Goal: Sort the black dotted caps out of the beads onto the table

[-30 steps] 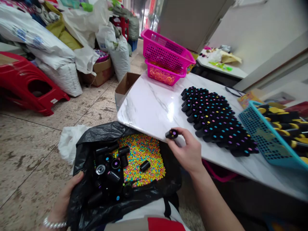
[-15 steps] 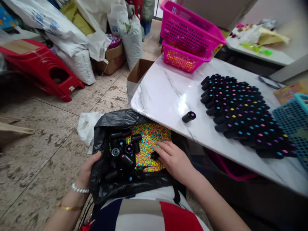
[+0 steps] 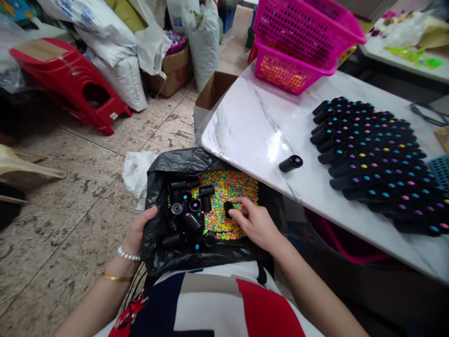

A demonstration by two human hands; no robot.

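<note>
A black plastic bag (image 3: 164, 173) lies open on my lap, holding small coloured beads (image 3: 228, 187) and several loose black tubes (image 3: 185, 217). My left hand (image 3: 138, 231) grips the bag's left edge. My right hand (image 3: 254, 222) is in the bag, its fingertips pinched on one black tube (image 3: 228, 208) over the beads. A single black tube with a purple end (image 3: 290, 163) lies alone on the white marble table (image 3: 252, 126). Further right, several black tubes with coloured ends lie in stacked rows (image 3: 375, 154).
Two pink baskets (image 3: 294, 47) stand stacked at the table's far end, and a blue basket (image 3: 442, 172) sits at the right edge. An open cardboard box (image 3: 213, 91) stands by the table. Red stools (image 3: 70, 79), white sacks (image 3: 115, 61) and a white bag (image 3: 135, 171) crowd the tiled floor.
My right hand set a purple-ended tube down on the table, then dropped into the bag and pinched another tube. The view has tilted down and left.
</note>
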